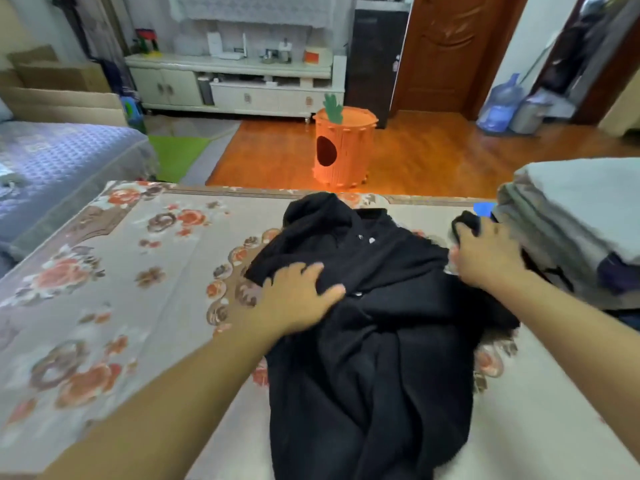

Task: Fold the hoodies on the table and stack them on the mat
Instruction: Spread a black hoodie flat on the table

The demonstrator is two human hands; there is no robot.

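Observation:
A black hoodie (374,341) lies rumpled in the middle of the floral-covered table (121,271), its hood toward the far edge. My left hand (298,299) rests flat on the hoodie's left shoulder area with fingers spread. My right hand (485,254) grips the end of a black sleeve (465,221) at the hoodie's right side. A pile of grey and white hoodies (571,216) sits at the table's right edge, just past my right hand.
An orange carrot-shaped bin (341,147) stands on the wooden floor beyond the table. A bed with a blue quilt (62,161) is at the left. A small blue object (483,208) lies beside the pile. The table's left half shows only the floral cloth.

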